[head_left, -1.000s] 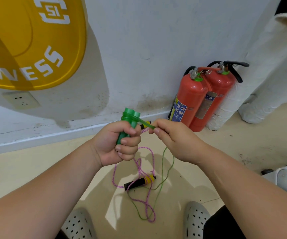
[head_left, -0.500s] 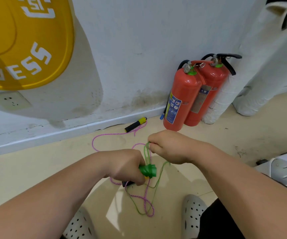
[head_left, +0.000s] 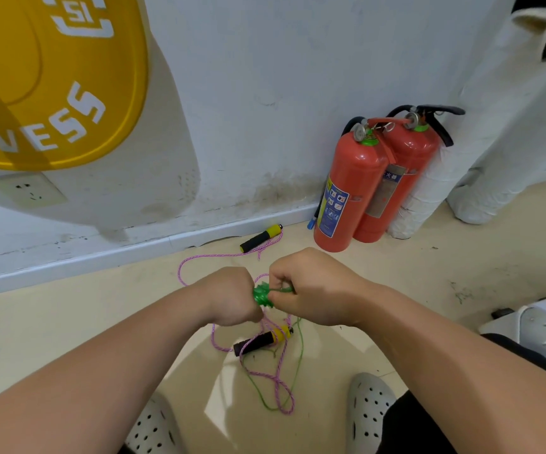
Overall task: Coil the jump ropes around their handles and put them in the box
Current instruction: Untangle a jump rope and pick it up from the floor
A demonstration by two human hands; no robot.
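Note:
My left hand (head_left: 232,298) grips the green jump-rope handles (head_left: 261,295), whose end pokes out to the right. My right hand (head_left: 311,286) pinches the thin green rope (head_left: 299,358) right beside that end; the rest of the rope trails down to the floor. A pink rope (head_left: 199,258) lies loose on the floor. One of its black-and-yellow handles (head_left: 261,238) rests by the wall, the other black-and-yellow handle (head_left: 263,340) lies below my hands. No box is clearly in view.
Two red fire extinguishers (head_left: 350,191) stand against the white wall at the right, next to wrapped white rolls (head_left: 428,191). A yellow weight plate (head_left: 52,80) hangs at the upper left. A grey-white object (head_left: 543,326) sits at the right edge. My grey clogs (head_left: 368,407) are below.
My hands dropped from chest height toward the floor. The green handles turned from upright to pointing right. My right hand closed in on the handle end with the rope.

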